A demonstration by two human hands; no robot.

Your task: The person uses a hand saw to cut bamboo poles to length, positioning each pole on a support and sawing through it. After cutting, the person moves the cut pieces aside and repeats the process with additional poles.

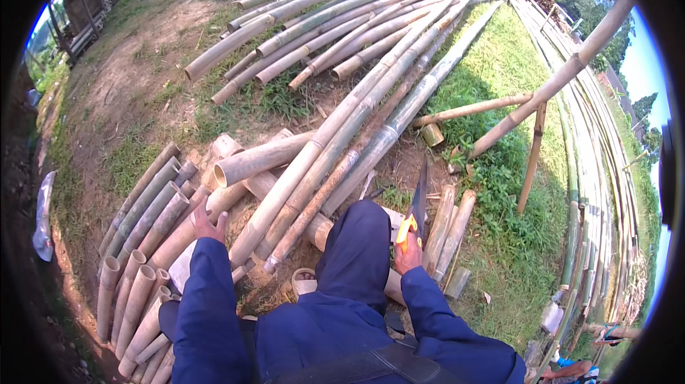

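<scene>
My right hand (409, 253) is closed around the yellow handle of a handsaw (419, 195), whose dark blade points up and away from me. Just right of it lie short cut bamboo pieces (454, 234). On the other side, my left hand (207, 221) is raised with fingers and thumb apart, beside a thick bamboo piece (227, 198); whether it touches that piece I cannot tell. Between my hands, long bamboo poles (314, 145) slant away over thicker bamboo lying crosswise (319, 229). My bent knee (360, 241) is up against them.
Cut bamboo lengths (139, 291) are stacked at my left. Many long poles (321, 23) fan out ahead, and another long row (599, 191) runs along the right. A propped bamboo frame (549, 88) stands at the right front. Another person's hand (571, 370) shows at the lower right.
</scene>
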